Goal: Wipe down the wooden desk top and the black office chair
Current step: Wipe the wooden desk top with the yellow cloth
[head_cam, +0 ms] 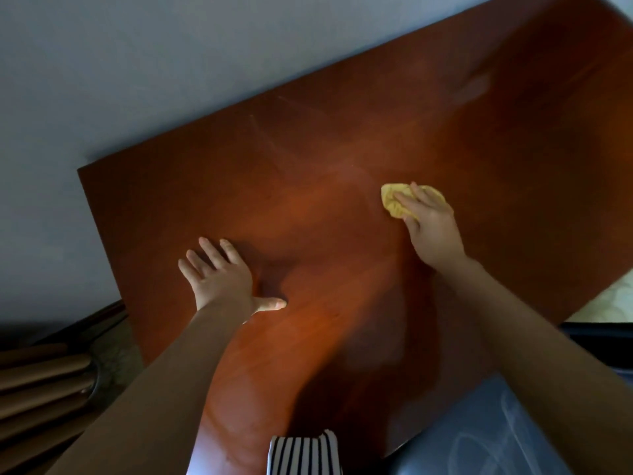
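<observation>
- Low at the left edge, brown rolls [37, 382] lie stacked beside the desk's left end, dim and hard to make out.
- A plain grey wall [102, 80] runs behind the desk and meets its far edge.
- The desk [342, 149] fills most of the view at a slant. Its top is glossy reddish-brown wood, with pale hazy streaks near the far edge and a warm patch of light around the middle. The arms cast dark shadows on it.
- The left hand [219, 279] rests flat on the desk left of centre. Its fingers [209, 248] are straight and spread, the thumb is out to the side, and it grasps nothing.
- A black-and-white striped fabric [305, 454] shows at the bottom edge, at the desk's near side.
- The yellow cloth [394, 204] lies crumpled on the desk right of centre, well apart from the left hand.
- The right hand [431, 228] presses on the cloth. Its fingers [400, 198] lie fairly straight over the cloth and the thumb sits against its near edge.
- At bottom right, a blue-grey surface [479, 437] carries faint pale scrawls, too blurred to read.
- A dark object [603, 337] sits at the right edge, too dim to identify.
</observation>
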A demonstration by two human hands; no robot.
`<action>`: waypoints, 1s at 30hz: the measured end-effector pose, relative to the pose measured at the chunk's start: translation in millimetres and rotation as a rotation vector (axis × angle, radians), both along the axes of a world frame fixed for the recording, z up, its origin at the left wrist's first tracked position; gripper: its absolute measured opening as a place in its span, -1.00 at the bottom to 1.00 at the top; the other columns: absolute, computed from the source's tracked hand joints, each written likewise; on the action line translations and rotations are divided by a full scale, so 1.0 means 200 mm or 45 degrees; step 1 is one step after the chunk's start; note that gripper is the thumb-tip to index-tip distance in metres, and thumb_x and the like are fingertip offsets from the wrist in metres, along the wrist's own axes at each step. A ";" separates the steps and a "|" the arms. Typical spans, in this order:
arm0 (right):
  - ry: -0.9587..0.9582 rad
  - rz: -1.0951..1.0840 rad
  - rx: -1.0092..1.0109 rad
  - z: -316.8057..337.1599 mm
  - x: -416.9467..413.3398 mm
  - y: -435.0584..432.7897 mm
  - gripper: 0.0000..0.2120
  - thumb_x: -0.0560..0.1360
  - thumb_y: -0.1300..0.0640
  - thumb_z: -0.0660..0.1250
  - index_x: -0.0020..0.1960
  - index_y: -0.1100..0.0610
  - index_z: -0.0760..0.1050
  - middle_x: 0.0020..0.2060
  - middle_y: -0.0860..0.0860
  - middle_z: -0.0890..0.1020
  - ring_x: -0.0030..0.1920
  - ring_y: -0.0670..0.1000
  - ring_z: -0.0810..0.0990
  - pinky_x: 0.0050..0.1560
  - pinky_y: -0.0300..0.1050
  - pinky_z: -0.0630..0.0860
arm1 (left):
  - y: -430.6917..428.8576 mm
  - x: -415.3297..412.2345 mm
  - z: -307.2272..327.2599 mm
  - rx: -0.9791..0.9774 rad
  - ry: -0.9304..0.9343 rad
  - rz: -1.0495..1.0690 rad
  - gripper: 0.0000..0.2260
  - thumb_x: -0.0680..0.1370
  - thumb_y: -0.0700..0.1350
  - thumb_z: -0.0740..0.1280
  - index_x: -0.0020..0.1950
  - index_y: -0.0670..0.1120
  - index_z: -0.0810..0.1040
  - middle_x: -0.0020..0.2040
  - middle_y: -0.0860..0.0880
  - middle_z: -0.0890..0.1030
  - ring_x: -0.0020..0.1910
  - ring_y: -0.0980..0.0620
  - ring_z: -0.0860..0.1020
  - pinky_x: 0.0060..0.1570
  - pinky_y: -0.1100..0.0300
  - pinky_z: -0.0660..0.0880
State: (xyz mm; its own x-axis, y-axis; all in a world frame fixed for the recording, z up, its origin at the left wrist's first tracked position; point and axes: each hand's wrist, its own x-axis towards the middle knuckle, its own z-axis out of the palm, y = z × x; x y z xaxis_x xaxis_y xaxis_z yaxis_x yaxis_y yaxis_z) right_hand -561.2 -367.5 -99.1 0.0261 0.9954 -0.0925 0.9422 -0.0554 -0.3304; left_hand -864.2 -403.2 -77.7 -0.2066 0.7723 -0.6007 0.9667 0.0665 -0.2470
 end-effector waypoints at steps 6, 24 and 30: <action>-0.075 -0.110 -0.204 -0.01 -0.08 0.39 -0.54 0.65 0.09 0.06 0.53 -0.05 0.10 0.55 0.01 0.00 0.53 0.10 -0.04 0.49 0.11 -0.01 | 0.00 0.01 0.00 -0.013 0.001 -0.003 0.28 0.19 0.55 0.21 0.48 -0.30 -0.30 0.48 -0.41 -0.20 0.47 -0.41 -0.08 0.41 -0.25 -0.08; -0.055 0.406 0.017 -0.06 -0.67 -0.19 -0.57 0.59 -0.08 0.11 0.46 -0.19 0.23 0.52 -0.09 0.14 0.52 0.04 0.04 0.46 0.17 -0.01 | 0.00 0.00 0.01 -0.004 0.025 -0.030 0.26 0.21 0.55 0.21 0.49 -0.29 -0.28 0.49 -0.40 -0.17 0.48 -0.40 -0.06 0.43 -0.22 -0.06; 0.057 0.704 0.154 -0.05 -0.52 -0.47 -0.67 0.48 0.09 0.36 0.24 -0.05 0.55 0.33 -0.01 0.48 0.35 0.09 0.42 0.36 0.20 0.28 | -0.02 -0.02 0.02 0.039 0.067 -0.088 0.25 0.19 0.60 0.12 0.51 -0.25 -0.26 0.51 -0.36 -0.14 0.49 -0.37 -0.01 0.43 -0.23 -0.05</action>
